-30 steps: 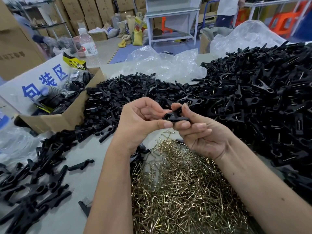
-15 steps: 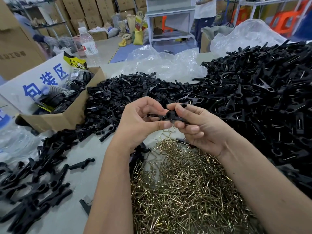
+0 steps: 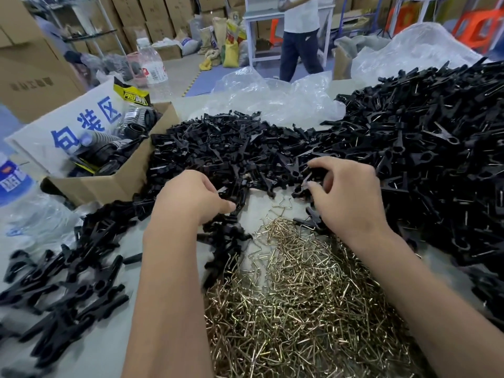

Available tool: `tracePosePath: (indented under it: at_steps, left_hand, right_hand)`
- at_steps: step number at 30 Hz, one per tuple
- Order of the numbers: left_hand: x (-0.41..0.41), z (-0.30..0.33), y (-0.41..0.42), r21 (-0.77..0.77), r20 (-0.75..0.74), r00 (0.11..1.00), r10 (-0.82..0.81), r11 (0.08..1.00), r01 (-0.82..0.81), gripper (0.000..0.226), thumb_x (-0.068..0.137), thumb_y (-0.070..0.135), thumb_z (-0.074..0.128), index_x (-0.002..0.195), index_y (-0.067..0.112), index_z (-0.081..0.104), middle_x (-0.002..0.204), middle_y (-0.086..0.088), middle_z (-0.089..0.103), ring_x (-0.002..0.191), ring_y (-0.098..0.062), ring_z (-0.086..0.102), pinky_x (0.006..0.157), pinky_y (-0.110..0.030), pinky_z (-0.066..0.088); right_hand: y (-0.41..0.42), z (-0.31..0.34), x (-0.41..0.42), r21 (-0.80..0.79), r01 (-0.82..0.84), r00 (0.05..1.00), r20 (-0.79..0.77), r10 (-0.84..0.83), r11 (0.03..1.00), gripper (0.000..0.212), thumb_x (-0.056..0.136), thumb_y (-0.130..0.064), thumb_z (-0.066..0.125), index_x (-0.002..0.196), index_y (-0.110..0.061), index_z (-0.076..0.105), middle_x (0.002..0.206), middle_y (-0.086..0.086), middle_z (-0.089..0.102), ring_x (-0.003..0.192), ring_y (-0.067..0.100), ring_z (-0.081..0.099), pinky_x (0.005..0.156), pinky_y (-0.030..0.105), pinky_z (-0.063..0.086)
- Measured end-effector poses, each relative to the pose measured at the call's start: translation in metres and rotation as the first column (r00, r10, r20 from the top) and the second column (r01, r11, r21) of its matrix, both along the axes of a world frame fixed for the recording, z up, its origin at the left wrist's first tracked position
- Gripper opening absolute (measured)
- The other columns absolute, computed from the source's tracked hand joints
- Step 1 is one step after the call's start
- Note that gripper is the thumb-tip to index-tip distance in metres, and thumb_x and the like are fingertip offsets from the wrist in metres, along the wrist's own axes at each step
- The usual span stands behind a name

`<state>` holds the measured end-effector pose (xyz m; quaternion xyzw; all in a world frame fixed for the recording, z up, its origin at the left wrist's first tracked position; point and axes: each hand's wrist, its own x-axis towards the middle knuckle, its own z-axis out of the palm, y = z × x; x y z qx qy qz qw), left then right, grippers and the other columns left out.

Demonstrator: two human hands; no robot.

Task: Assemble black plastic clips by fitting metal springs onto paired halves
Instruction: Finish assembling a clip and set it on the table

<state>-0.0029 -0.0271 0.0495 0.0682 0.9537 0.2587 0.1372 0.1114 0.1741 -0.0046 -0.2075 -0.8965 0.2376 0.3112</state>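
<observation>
Both hands have let go of each other since the earlier picture: back then they were pressed together in the middle, pinching one small black piece, and now they are apart and down at the heaps. Left hand (image 3: 195,196) sits at the middle of the frame with its fingers curled down into the black clip halves (image 3: 218,148), and it looks like the thumb and fingers pinch one black piece, though the fingertips are hidden so I cannot be sure. Right hand (image 3: 347,192) is to the right of the middle, fingers bent like a claw over the edge of the big pile of finished clips (image 3: 422,137); whether it holds a piece or only touches the pile, I cannot tell. Loose halves lie just past the left fingertips, toward the top of the frame, and they point every which way, so no one long direction stands out. Metal springs (image 3: 300,309) make a shiny gold heap in the lower middle, below both hands and between the two arms, a bit nearer the right hand. To pick a spring next, I think the right hand would only need to pull back toward the bottom of the frame. Blue Chinese writing, 包装区, shows on the white flap of the cardboard box (image 3: 109,184) at the left. A yellow and black label in that box is too blurry to read. The bottle (image 3: 151,65) at the upper left has a red and white label, too small to read.
</observation>
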Motion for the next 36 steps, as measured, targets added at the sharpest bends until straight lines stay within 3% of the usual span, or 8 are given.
tracePosePath:
  at_steps: [3, 6, 10, 15, 20, 23, 27, 36]
  left_hand:
    - [0.004, 0.006, -0.004, -0.113, 0.067, 0.996, -0.057, 0.992, 0.064, 0.033, 0.079, 0.036, 0.09, 0.095, 0.014, 0.071, 0.093, -0.001, 0.067, 0.09, -0.021, 0.063, 0.079, -0.036, 0.049]
    - [0.009, 0.008, -0.008, -0.219, 0.15, 0.981, -0.12, 0.964, 0.151, 0.032, 0.075, 0.025, 0.093, 0.096, 0.018, 0.07, 0.092, 0.0, 0.065, 0.095, -0.024, 0.065, 0.092, -0.042, 0.058]
    - [0.005, 0.004, -0.012, -0.275, 0.308, 0.933, -0.188, 0.921, 0.277, 0.062, 0.07, 0.012, 0.095, 0.118, 0.03, 0.059, 0.096, -0.004, 0.069, 0.094, -0.024, 0.072, 0.088, -0.043, 0.063]
    - [0.003, -0.008, -0.003, -0.274, 0.295, 0.919, -0.26, 0.899, 0.342, 0.058, 0.071, 0.009, 0.094, 0.109, 0.029, 0.056, 0.09, 0.002, 0.068, 0.07, -0.012, 0.069, 0.054, -0.026, 0.057]
    - [0.001, -0.016, 0.003, -0.164, 0.192, 0.922, -0.335, 0.916, 0.367, 0.046, 0.067, 0.004, 0.095, 0.089, 0.033, 0.066, 0.088, 0.003, 0.065, 0.074, -0.021, 0.072, 0.08, -0.042, 0.062]
    - [0.0, -0.023, 0.006, -0.028, 0.097, 0.935, -0.342, 0.938, 0.346, 0.042, 0.067, 0.013, 0.097, 0.088, 0.037, 0.069, 0.086, 0.007, 0.06, 0.08, -0.02, 0.066, 0.077, -0.036, 0.058]
    - [-0.004, -0.035, 0.014, 0.123, -0.066, 0.959, -0.275, 0.952, 0.281, 0.025, 0.076, 0.016, 0.091, 0.076, 0.03, 0.07, 0.072, 0.01, 0.057, 0.066, -0.013, 0.054, 0.056, -0.025, 0.039]
    - [-0.003, -0.035, 0.022, 0.412, -0.011, 0.97, -0.244, 0.883, 0.227, 0.019, 0.089, 0.002, 0.077, 0.083, 0.014, 0.064, 0.072, -0.006, 0.066, 0.057, -0.014, 0.065, 0.058, -0.026, 0.054]
  right_hand:
    - [-0.021, 0.008, -0.003, 0.062, -0.311, 0.949, 0.073, 0.306, 0.949, 0.023, 0.092, -0.026, 0.076, 0.114, -0.028, 0.077, 0.086, -0.013, 0.068, 0.082, 0.007, 0.062, 0.087, 0.04, 0.059]
    - [-0.043, 0.01, -0.002, 0.044, -0.626, 0.754, 0.292, 0.589, 0.779, 0.036, 0.097, -0.028, 0.067, 0.132, -0.038, 0.066, 0.113, -0.013, 0.064, 0.11, 0.01, 0.049, 0.1, 0.035, 0.045]
    - [-0.061, 0.002, -0.005, 0.034, -0.728, 0.6, 0.513, 0.613, 0.684, 0.055, 0.101, -0.02, 0.064, 0.147, -0.045, 0.051, 0.158, -0.007, 0.04, 0.143, 0.02, 0.03, 0.117, 0.048, 0.033]
    - [-0.058, -0.003, -0.004, 0.042, -0.589, 0.757, 0.377, 0.533, 0.807, 0.029, 0.091, -0.013, 0.074, 0.114, -0.03, 0.07, 0.117, -0.008, 0.054, 0.113, 0.018, 0.052, 0.097, 0.038, 0.046]
    - [-0.043, -0.003, -0.003, 0.051, -0.451, 0.862, 0.286, 0.419, 0.891, 0.018, 0.087, -0.007, 0.071, 0.091, -0.022, 0.061, 0.09, -0.007, 0.063, 0.087, 0.017, 0.061, 0.078, 0.036, 0.052]
    - [-0.034, -0.002, -0.005, -0.049, -0.379, 0.904, 0.192, 0.381, 0.924, 0.026, 0.084, -0.005, 0.076, 0.087, -0.026, 0.061, 0.074, -0.016, 0.058, 0.066, 0.002, 0.054, 0.061, 0.023, 0.045]
    - [-0.022, 0.002, -0.005, -0.213, -0.334, 0.936, 0.043, 0.35, 0.918, 0.018, 0.089, -0.017, 0.08, 0.083, -0.028, 0.067, 0.073, -0.01, 0.065, 0.068, 0.006, 0.061, 0.06, 0.012, 0.046]
    - [-0.001, 0.005, -0.004, -0.315, -0.238, 0.971, -0.063, 0.23, 0.919, 0.012, 0.089, -0.02, 0.08, 0.093, -0.026, 0.07, 0.078, -0.008, 0.074, 0.07, 0.005, 0.068, 0.067, 0.015, 0.052]
